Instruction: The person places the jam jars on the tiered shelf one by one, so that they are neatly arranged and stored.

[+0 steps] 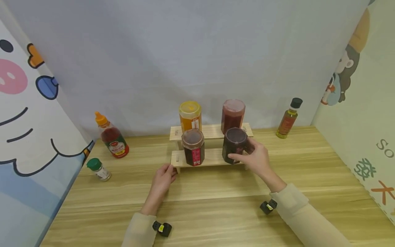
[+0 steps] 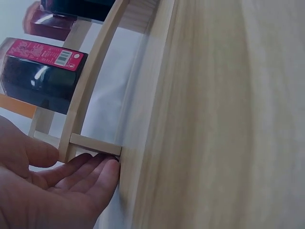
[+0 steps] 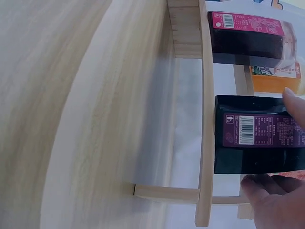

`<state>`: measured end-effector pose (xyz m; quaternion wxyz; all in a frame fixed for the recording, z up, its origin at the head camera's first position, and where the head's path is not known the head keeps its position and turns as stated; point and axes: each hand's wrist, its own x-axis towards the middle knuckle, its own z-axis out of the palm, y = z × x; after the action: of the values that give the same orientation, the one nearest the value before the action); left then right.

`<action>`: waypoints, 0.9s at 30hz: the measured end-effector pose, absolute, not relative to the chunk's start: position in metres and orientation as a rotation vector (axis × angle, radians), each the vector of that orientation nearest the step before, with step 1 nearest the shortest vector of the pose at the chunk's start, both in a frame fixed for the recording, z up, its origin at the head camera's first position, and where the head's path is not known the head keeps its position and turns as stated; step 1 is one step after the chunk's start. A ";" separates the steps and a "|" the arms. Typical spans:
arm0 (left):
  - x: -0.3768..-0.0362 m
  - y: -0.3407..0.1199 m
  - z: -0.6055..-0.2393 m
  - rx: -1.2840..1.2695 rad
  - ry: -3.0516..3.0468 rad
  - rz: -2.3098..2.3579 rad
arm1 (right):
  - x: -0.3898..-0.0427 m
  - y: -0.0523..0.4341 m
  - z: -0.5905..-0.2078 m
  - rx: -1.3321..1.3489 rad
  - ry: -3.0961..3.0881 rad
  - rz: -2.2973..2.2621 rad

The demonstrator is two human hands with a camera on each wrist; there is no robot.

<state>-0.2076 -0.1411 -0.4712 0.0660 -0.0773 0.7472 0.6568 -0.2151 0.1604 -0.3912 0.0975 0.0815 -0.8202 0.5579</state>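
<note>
Centrally, a two-step wooden rack (image 1: pixel 213 158) stands on the table (image 1: pixel 216 206), and both your hands work at its lower step. Your right hand (image 1: pixel 256 158) wraps its fingers and thumb around the dark jar (image 1: pixel 234 144), which stands upright on the right part of the lower step; in the right wrist view the thumb (image 3: pixel 267 202) and a fingertip (image 3: pixel 295 105) bracket the jar's purple label. Your left hand (image 1: pixel 163 178) rests at the rack's front left corner, its fingers (image 2: pixel 86 174) loosely extended and touching the leg (image 2: pixel 95 144) below the step, with the thumb against the step's edge; it pinches nothing. Beside the dark jar, to its left on the same step, stands a red-labelled jar (image 1: pixel 193 146). On the upper step stand a yellow jar (image 1: pixel 190 115) at left and a red jar (image 1: pixel 232 115) at right. Well apart on the table are a sauce bottle (image 1: pixel 111 137) and a small green-capped shaker (image 1: pixel 98 169) at left, and an oil bottle (image 1: pixel 288 118) at right.
</note>
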 end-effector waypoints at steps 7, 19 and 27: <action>-0.211 -0.137 -0.467 -0.277 2.315 1.907 | -0.223 0.170 -0.405 0.266 -2.445 1.642; -0.209 -0.144 -0.458 -0.278 2.606 1.582 | -0.230 0.196 -0.424 0.295 -2.582 1.372; -0.212 -0.153 -0.454 -0.207 2.705 1.461 | -0.230 0.212 -0.430 0.371 -2.693 1.191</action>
<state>-0.2125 -0.1532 -0.4536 0.0301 -0.0670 0.8776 0.4738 -0.2300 0.2116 -0.4302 0.0870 0.1246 -0.9039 0.3998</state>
